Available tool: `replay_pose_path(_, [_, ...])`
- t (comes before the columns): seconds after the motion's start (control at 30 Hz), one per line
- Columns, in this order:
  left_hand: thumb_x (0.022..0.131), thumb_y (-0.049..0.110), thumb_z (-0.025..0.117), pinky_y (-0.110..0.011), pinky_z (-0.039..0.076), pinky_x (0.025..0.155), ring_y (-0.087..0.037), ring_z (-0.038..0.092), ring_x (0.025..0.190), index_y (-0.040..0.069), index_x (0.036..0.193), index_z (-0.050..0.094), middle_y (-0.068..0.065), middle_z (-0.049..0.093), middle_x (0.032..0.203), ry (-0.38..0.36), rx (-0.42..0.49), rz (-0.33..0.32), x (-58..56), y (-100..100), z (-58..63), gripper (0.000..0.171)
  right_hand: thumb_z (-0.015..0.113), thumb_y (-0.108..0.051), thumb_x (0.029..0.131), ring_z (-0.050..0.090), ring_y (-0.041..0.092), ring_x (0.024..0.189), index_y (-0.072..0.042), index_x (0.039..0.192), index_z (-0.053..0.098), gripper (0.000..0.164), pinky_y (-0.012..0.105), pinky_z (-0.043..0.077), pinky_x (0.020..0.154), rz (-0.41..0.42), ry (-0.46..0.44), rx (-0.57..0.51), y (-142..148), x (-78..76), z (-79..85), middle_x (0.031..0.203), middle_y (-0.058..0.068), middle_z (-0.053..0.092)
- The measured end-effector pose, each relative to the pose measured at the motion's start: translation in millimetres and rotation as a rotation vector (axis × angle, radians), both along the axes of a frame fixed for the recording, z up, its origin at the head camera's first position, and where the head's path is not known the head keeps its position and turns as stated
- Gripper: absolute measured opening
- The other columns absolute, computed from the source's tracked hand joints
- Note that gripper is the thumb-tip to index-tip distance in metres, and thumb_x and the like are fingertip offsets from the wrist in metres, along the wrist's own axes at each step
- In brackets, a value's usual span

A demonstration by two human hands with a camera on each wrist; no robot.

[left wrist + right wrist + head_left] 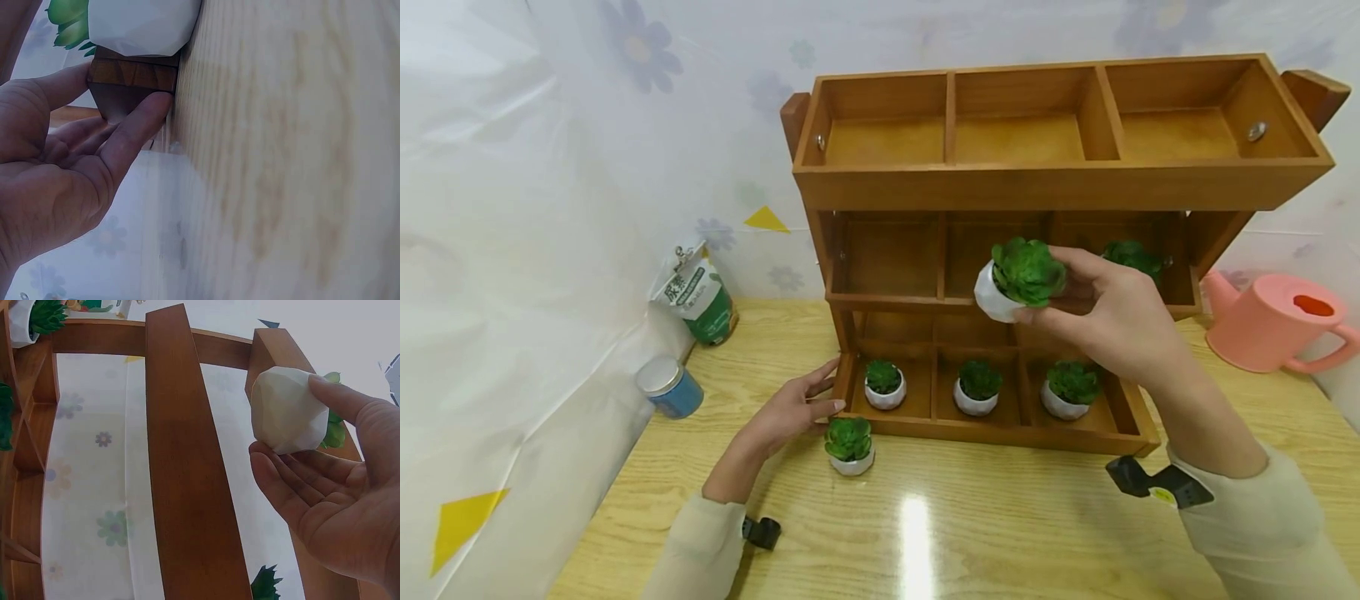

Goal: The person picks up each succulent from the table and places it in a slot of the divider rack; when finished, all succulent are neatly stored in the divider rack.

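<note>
In the head view my right hand (pixel 1112 312) holds a potted succulent (pixel 1028 273) in front of the middle tier of a wooden shelf (pixel 1045 190). Thumb and fingers pinch its white faceted pot (pixel 289 411), and the plant tips toward the right. My left hand (pixel 790 408) grips the left front corner of the bottom tier, thumb on one side and fingers on the other, as the left wrist view shows at the wooden corner (pixel 132 75). Close by that hand, another potted succulent (pixel 850 447) stands on the table before the shelf.
The bottom tier holds three potted succulents, one (pixel 977 387) in the centre. One more succulent (pixel 1131 258) sits in the middle tier, partly behind my right hand. A pink watering can (pixel 1273 325) is at the right; a blue jar (pixel 672 387) and green-white bag (pixel 700 296) at the left.
</note>
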State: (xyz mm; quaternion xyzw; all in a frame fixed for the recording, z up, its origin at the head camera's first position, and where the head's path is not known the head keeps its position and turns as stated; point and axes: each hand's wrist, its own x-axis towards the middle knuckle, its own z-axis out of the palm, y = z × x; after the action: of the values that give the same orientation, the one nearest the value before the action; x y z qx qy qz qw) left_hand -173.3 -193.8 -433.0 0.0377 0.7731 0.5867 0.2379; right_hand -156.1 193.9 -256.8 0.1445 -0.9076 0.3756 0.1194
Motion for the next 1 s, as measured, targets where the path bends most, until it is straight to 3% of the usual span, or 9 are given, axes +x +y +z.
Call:
replay_pose_path(0.4, [0.103, 0.015, 0.061, -0.053, 0.053, 0.101, -0.042, 0.045, 0.142, 0.033, 0.163, 0.021, -0.021, 0.023, 0.167, 0.004, -0.006, 0.001, 0.6, 0, 0.7, 0.073, 0.085, -0.033, 0.084, 0.061, -0.02, 0.087, -0.02, 0.136, 0.064, 0.058, 0.001, 0.047, 0.072, -0.009, 0.013, 0.001, 3, -5.8, 3.6, 0.115, 0.01, 0.074])
replay_pose_path(0.47, [0.103, 0.015, 0.061, -0.053, 0.054, 0.1, -0.041, 0.046, 0.142, 0.034, 0.162, 0.023, -0.02, 0.025, 0.166, 0.002, -0.005, 0.012, 0.7, 1, 0.9, 0.074, 0.084, -0.036, 0.084, 0.065, -0.012, 0.091, -0.02, 0.137, 0.063, 0.059, 0.0, 0.045, 0.073, -0.018, 0.01, 0.019, 3, -7.7, 4.7, 0.116, 0.009, 0.074])
replay_pose_path(0.6, [0.102, 0.014, 0.062, -0.053, 0.054, 0.1, -0.04, 0.047, 0.142, 0.035, 0.162, 0.024, -0.019, 0.026, 0.166, -0.002, -0.004, 0.027, 0.7, 1, 0.9, 0.073, 0.081, -0.041, 0.086, 0.074, 0.017, 0.103, -0.019, 0.14, 0.061, 0.062, 0.0, 0.042, 0.075, -0.03, 0.014, 0.058, 2, -12.3, 7.3, 0.122, 0.01, 0.073])
replay_pose_path(0.67, [0.102, 0.014, 0.062, -0.053, 0.054, 0.099, -0.04, 0.047, 0.141, 0.035, 0.162, 0.024, -0.019, 0.027, 0.166, 0.0, -0.005, 0.028, 0.6, 1, 0.9, 0.073, 0.08, -0.043, 0.086, 0.073, 0.028, 0.107, -0.018, 0.14, 0.06, 0.062, 0.01, 0.051, 0.081, -0.028, 0.02, 0.069, 0, -15.3, 8.1, 0.124, 0.01, 0.072])
replay_pose_path(0.73, [0.102, 0.015, 0.062, -0.052, 0.055, 0.099, -0.04, 0.047, 0.141, 0.035, 0.162, 0.024, -0.019, 0.027, 0.166, -0.001, -0.007, 0.026, 0.4, 1, 0.6, 0.073, 0.079, -0.043, 0.087, 0.073, 0.031, 0.107, -0.017, 0.139, 0.06, 0.062, 0.028, 0.057, 0.088, -0.024, 0.025, 0.08, -1, -19.1, 8.3, 0.123, 0.011, 0.072])
replay_pose_path(0.83, [0.103, 0.015, 0.061, -0.053, 0.054, 0.1, -0.041, 0.046, 0.142, 0.033, 0.163, 0.022, -0.021, 0.025, 0.166, 0.006, -0.007, 0.012, 0.3, 1, 0.1, 0.074, 0.078, -0.041, 0.088, 0.072, 0.034, 0.108, -0.016, 0.141, 0.058, 0.062, 0.055, 0.055, 0.092, -0.02, 0.047, 0.109, -4, -25.9, 8.0, 0.123, 0.013, 0.072])
replay_pose_path(1.0, [0.103, 0.015, 0.06, -0.053, 0.054, 0.101, -0.042, 0.044, 0.143, 0.032, 0.163, 0.021, -0.021, 0.023, 0.167, 0.005, 0.0, 0.001, 0.3, 0, -0.8, 0.073, 0.077, -0.034, 0.088, 0.065, 0.04, 0.113, -0.015, 0.148, 0.052, 0.068, 0.061, 0.05, 0.092, -0.011, 0.088, 0.183, -10, -39.8, 7.8, 0.131, 0.017, 0.066])
